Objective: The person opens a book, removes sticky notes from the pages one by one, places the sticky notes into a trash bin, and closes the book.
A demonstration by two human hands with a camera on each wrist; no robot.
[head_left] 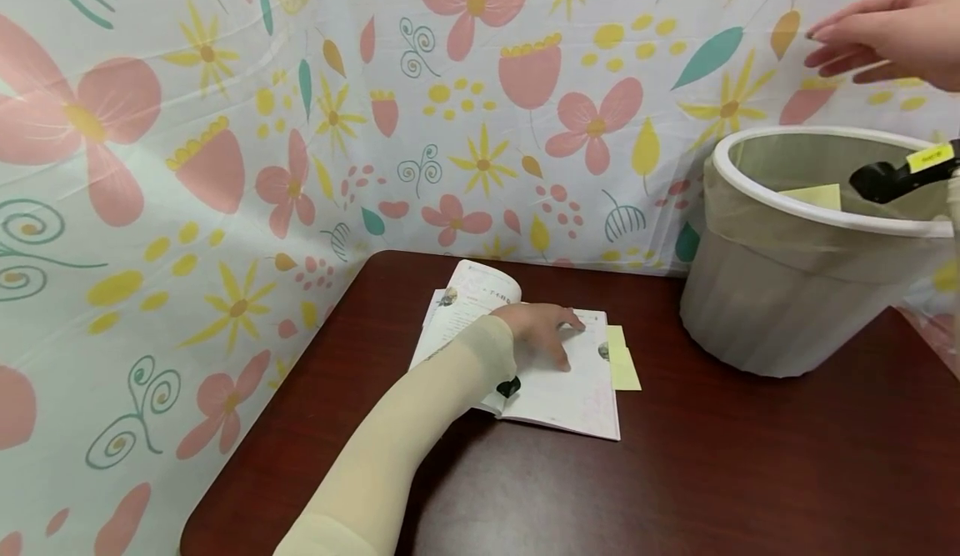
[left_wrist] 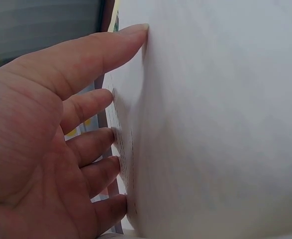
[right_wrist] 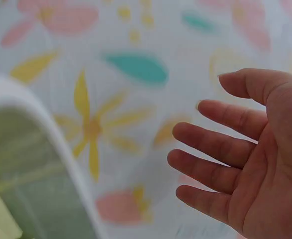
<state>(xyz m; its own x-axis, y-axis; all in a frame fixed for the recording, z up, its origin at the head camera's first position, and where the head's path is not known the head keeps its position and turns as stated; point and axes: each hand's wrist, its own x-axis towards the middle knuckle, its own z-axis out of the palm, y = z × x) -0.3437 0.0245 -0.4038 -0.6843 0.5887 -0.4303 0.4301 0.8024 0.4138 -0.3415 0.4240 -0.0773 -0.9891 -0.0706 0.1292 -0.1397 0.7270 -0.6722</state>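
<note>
An open book (head_left: 566, 402) lies on the dark table, its left page (head_left: 487, 283) curling up at the top. My left hand (head_left: 538, 328) presses on the book with spread fingers. Up close in the left wrist view, the thumb and fingertips of my left hand (left_wrist: 41, 134) touch the white page (left_wrist: 215, 109). Yellow sticky notes (head_left: 624, 368) stick out from the book's right edge. My right hand (head_left: 896, 35) is in the air above the bin (head_left: 772, 289), fingers loosely extended. Nothing is in my right hand (right_wrist: 265, 149) in the right wrist view.
The grey bin with a white rim stands on the right of the table (head_left: 540, 506) and is lined with a bag. A yellow paper (head_left: 817, 196) shows inside it. A flower-patterned curtain (head_left: 480, 122) hangs behind and at the left.
</note>
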